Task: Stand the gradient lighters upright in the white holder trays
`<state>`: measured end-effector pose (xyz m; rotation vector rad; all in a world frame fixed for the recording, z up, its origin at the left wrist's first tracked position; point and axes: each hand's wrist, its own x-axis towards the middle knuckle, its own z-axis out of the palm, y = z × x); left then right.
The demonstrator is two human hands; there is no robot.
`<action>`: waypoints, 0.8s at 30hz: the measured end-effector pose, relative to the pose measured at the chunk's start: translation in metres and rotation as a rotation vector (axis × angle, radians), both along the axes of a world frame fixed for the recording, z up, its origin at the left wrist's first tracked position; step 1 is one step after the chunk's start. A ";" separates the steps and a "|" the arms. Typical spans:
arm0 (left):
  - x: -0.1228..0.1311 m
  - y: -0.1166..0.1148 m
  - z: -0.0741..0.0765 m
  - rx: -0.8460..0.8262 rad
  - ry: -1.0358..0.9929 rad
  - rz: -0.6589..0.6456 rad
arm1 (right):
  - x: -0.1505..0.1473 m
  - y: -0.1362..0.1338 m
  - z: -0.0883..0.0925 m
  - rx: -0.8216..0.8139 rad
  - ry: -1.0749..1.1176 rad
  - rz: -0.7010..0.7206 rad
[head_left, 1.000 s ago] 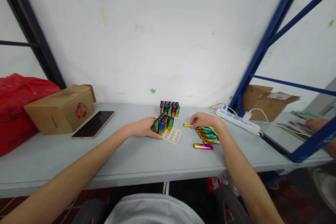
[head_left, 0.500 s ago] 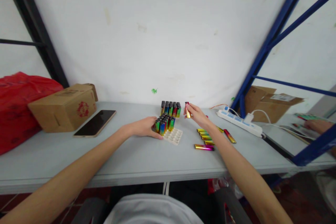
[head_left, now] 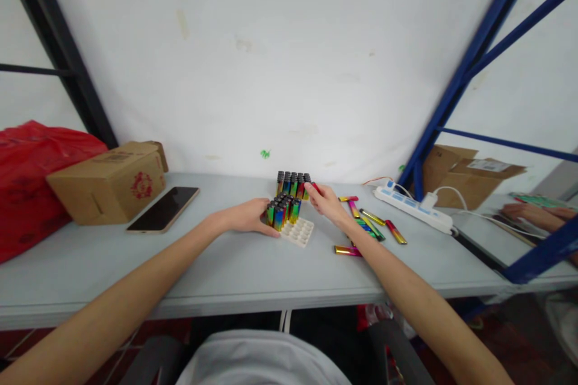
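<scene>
My left hand curls around the left side of a white tray with round-edged slots, thumb at its near corner and fingers beside the upright lighters. These lighters have shiny multicoloured bodies and black tops and fill the tray's left part. Between the thumb and fingers of my right hand is a lighter, mostly hidden, only its reddish end showing. It is just right of a second block of upright lighters behind the tray. Loose lighters lie by my right forearm.
A white power strip with a plugged-in charger lies to the right, beside a blue rack post. On the left are a phone, a cardboard box and a red bag. Another person's hands show at far right.
My right hand has moved slightly left and down toward the tray, and the lighter in it has turned, now mostly hidden. My left hand stays at the tray.
</scene>
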<state>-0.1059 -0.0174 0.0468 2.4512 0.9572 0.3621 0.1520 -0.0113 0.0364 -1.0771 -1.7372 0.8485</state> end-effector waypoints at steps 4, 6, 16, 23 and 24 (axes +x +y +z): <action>0.000 0.000 0.000 -0.001 0.024 0.039 | -0.002 0.001 -0.004 0.151 -0.196 -0.172; 0.000 0.000 0.000 0.000 0.030 0.042 | -0.003 0.001 -0.006 0.193 -0.238 -0.229; -0.001 0.003 -0.003 0.004 0.030 0.029 | -0.009 -0.009 0.001 0.273 -0.263 -0.231; -0.001 0.002 -0.003 0.016 0.046 0.056 | -0.009 -0.005 -0.005 0.307 -0.328 -0.214; -0.002 0.003 -0.003 0.013 0.047 0.061 | -0.008 -0.004 -0.006 0.307 -0.333 -0.222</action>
